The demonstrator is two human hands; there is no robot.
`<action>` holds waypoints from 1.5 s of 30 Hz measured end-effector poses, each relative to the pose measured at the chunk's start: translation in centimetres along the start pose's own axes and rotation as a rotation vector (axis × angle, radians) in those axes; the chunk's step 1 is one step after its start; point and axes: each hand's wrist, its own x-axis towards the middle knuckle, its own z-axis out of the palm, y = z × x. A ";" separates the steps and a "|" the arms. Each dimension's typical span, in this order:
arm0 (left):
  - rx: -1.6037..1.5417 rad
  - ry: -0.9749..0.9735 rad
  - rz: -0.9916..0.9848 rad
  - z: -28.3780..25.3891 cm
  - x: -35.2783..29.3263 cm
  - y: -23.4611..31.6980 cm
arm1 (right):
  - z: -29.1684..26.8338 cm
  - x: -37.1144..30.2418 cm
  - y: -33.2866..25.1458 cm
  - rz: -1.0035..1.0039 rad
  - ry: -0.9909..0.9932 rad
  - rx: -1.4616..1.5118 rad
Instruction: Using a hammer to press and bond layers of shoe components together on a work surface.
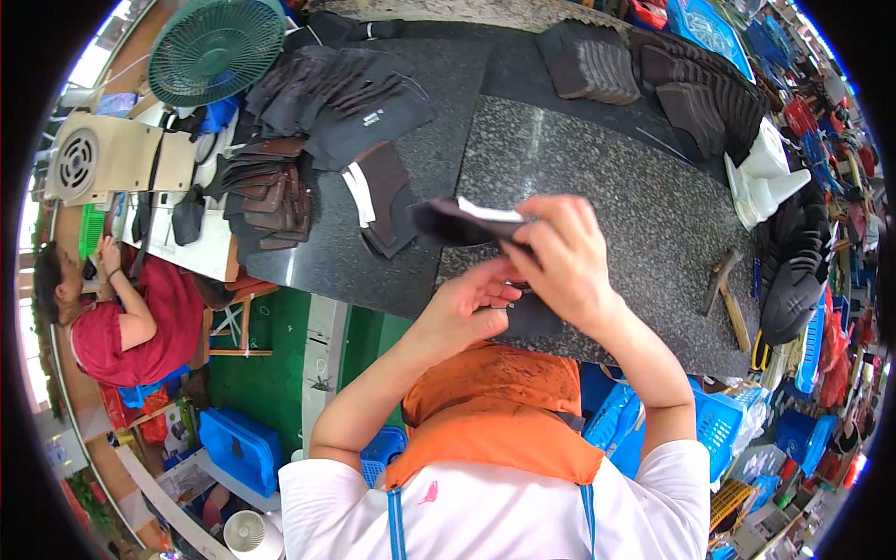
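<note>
A dark brown shoe upper piece (453,224) with a white strip along its top edge is lifted above the stone tabletop. My right hand (565,257) pinches its right end between thumb and fingers. Just below and to the left, my left hand (476,303) is palm up with loosely curled fingers, the thumb apart from them; I see nothing clearly held in it. Another dark flat piece (534,315) lies by the near table edge, beside the left fingertips. Further left, a brown piece with a white strip (378,191) lies on the table.
Stacks of dark upper pieces (336,89), brown pieces (271,191) and more stacks (597,65) surround the work area. A hammer (728,299) lies at right, near a white cone-shaped spool (765,177) and black shoe forms (793,280). A green fan (217,47) stands far left; a co-worker (121,317) sits left.
</note>
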 end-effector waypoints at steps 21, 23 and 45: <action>-0.824 0.098 -0.298 -3.1 0.7 1.0 | -2.9 -4.4 -2.1 -0.283 -0.173 0.106; -0.838 0.014 -0.283 -5.1 1.3 0.8 | -2.7 -4.8 -2.4 -0.308 -0.193 0.081; 1.702 -0.148 0.421 0.4 -4.6 0.5 | 0.3 -10.4 -4.8 -0.033 -0.655 -0.023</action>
